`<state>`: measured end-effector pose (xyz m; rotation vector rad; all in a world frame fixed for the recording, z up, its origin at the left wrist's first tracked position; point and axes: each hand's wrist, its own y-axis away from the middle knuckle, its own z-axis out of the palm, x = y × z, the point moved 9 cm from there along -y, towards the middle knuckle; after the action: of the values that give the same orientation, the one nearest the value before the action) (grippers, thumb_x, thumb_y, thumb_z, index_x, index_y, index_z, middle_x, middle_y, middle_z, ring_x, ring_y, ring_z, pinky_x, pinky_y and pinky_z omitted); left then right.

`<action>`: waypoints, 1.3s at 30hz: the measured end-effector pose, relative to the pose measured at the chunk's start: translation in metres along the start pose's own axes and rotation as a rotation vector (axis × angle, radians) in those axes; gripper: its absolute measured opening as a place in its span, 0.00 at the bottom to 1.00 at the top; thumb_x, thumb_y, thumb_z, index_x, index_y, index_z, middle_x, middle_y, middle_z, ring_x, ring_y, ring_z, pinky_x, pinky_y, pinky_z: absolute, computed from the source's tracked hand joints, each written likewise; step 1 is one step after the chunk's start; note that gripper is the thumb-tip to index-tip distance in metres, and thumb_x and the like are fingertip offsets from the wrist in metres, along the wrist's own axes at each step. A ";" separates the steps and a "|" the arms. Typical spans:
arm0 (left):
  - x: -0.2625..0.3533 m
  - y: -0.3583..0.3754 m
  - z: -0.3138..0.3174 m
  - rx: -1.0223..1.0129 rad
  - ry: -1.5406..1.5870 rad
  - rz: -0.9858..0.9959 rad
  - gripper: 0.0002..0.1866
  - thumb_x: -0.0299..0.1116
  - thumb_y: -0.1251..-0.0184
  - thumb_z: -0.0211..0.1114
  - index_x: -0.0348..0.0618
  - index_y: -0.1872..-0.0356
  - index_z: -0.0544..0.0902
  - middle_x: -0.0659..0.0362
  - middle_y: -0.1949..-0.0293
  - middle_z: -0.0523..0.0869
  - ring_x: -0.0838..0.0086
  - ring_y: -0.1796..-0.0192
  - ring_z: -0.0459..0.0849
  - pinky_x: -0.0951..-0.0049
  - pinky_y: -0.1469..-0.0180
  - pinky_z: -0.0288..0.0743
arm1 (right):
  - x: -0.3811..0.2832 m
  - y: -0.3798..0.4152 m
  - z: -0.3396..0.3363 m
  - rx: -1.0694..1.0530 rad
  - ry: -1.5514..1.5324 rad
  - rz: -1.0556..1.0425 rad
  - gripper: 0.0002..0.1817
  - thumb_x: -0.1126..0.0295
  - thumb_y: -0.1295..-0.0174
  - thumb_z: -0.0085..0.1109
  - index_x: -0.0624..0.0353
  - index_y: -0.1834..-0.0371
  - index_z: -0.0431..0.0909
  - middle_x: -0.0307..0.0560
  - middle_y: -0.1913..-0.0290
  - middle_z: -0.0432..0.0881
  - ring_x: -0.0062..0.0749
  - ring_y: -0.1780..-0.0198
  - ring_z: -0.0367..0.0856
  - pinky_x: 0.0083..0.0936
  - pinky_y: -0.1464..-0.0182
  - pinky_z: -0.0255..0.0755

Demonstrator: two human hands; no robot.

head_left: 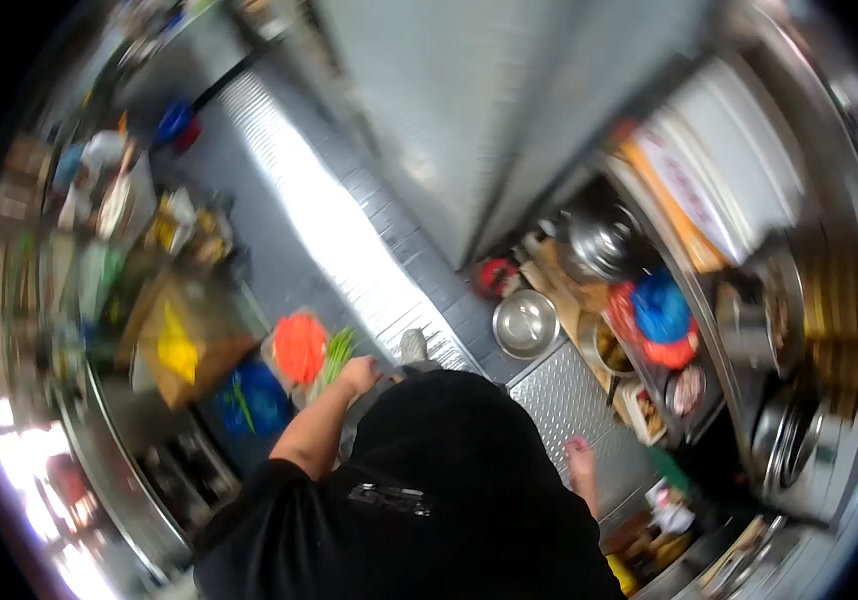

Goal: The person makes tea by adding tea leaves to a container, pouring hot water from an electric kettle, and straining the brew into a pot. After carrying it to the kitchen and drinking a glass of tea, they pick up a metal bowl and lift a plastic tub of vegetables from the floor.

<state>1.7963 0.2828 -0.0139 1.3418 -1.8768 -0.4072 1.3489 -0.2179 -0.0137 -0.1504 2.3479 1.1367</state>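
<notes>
My left hand (359, 374) reaches out in front of my body, its fingers bent and blurred. Right beside it, partly behind the hand and forearm in this view, is a bunch of long green stalks (338, 347). I cannot tell whether the hand grips them. An orange-red bag or cover (300, 346) lies just left of the stalks. My right hand (580, 458) hangs low at my other side over the patterned metal floor plate (569, 400), fingers apart and holding nothing.
A bright metal floor strip (339, 240) runs diagonally ahead. On the right are a steel bowl (526, 324), a tray of food (641, 411) and shelving with a blue bag (661, 306). Left stand a cardboard box (189, 340) and a blue bag (253, 397). A tall pale panel (429, 110) rises ahead.
</notes>
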 end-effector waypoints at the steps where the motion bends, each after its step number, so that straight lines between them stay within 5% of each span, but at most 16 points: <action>1: -0.015 0.012 0.002 0.010 0.034 -0.017 0.23 0.43 0.35 0.69 0.37 0.46 0.85 0.39 0.50 0.88 0.45 0.44 0.86 0.54 0.39 0.79 | -0.032 -0.002 0.019 -0.072 0.054 -0.039 0.24 0.66 0.33 0.65 0.65 0.36 0.78 0.47 0.51 0.86 0.30 0.53 0.84 0.29 0.51 0.78; 7: -0.197 0.105 0.007 0.304 0.451 -0.585 0.18 0.43 0.34 0.65 0.39 0.52 0.87 0.41 0.54 0.89 0.47 0.50 0.88 0.55 0.43 0.79 | -0.225 0.049 0.136 -0.506 0.300 -0.389 0.28 0.67 0.36 0.68 0.66 0.34 0.76 0.56 0.47 0.86 0.35 0.49 0.85 0.32 0.45 0.78; 10: -0.248 0.168 0.025 0.357 0.621 -0.839 0.18 0.42 0.36 0.64 0.39 0.55 0.87 0.42 0.54 0.89 0.48 0.49 0.88 0.55 0.43 0.79 | -0.248 -0.014 0.166 -0.470 0.726 -0.409 0.29 0.67 0.35 0.68 0.68 0.33 0.75 0.58 0.45 0.86 0.35 0.48 0.85 0.31 0.44 0.78; 14: -0.280 0.227 0.094 0.411 0.677 -1.008 0.19 0.43 0.38 0.65 0.38 0.55 0.87 0.43 0.52 0.89 0.49 0.45 0.86 0.57 0.41 0.78 | -0.341 -0.009 0.207 -0.548 0.804 -0.447 0.30 0.67 0.36 0.68 0.69 0.32 0.74 0.61 0.44 0.86 0.36 0.48 0.86 0.31 0.44 0.78; 17: -0.266 0.240 0.148 0.404 0.740 -1.049 0.18 0.42 0.38 0.65 0.38 0.56 0.87 0.43 0.52 0.89 0.49 0.46 0.86 0.56 0.42 0.78 | -0.398 -0.013 0.239 -0.573 0.890 -0.493 0.29 0.65 0.32 0.67 0.68 0.31 0.73 0.55 0.46 0.87 0.33 0.45 0.85 0.30 0.41 0.78; 20: -0.219 0.236 0.184 0.404 0.910 -1.049 0.20 0.44 0.37 0.66 0.37 0.54 0.86 0.42 0.51 0.89 0.49 0.45 0.86 0.55 0.42 0.79 | -0.441 -0.019 0.279 -0.642 0.982 -0.760 0.30 0.63 0.32 0.67 0.67 0.31 0.74 0.60 0.41 0.85 0.38 0.41 0.85 0.32 0.40 0.78; 26: -0.131 0.210 0.184 0.398 0.966 -1.010 0.23 0.47 0.34 0.67 0.37 0.48 0.85 0.42 0.48 0.88 0.48 0.44 0.86 0.53 0.41 0.79 | -0.510 0.038 0.369 -0.855 1.156 -0.927 0.29 0.62 0.33 0.67 0.66 0.32 0.75 0.58 0.40 0.85 0.41 0.40 0.85 0.34 0.39 0.77; 30: -0.105 0.218 0.177 0.547 1.031 -1.149 0.23 0.46 0.32 0.67 0.37 0.47 0.84 0.42 0.48 0.88 0.48 0.43 0.86 0.53 0.40 0.79 | -0.523 0.019 0.415 -0.996 1.205 -0.941 0.29 0.64 0.35 0.69 0.66 0.33 0.76 0.61 0.39 0.84 0.47 0.39 0.85 0.36 0.37 0.77; 34: -0.082 0.215 0.200 0.463 1.104 -1.258 0.23 0.46 0.32 0.66 0.37 0.47 0.84 0.41 0.48 0.88 0.48 0.43 0.85 0.53 0.40 0.78 | -0.542 0.004 0.429 -0.997 1.168 -0.742 0.30 0.62 0.35 0.69 0.66 0.33 0.76 0.61 0.43 0.86 0.45 0.42 0.86 0.35 0.40 0.78; 39: -0.083 0.192 0.211 0.363 1.105 -1.241 0.23 0.46 0.31 0.65 0.37 0.45 0.84 0.41 0.48 0.88 0.48 0.42 0.85 0.54 0.39 0.78 | -0.546 -0.016 0.414 -0.957 1.303 -0.823 0.29 0.62 0.34 0.67 0.66 0.32 0.75 0.62 0.44 0.86 0.45 0.42 0.86 0.35 0.40 0.77</action>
<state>1.5252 0.3960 -0.0594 2.2142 -0.0825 0.1421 1.9903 0.0181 0.0364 -2.5024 1.7691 1.7924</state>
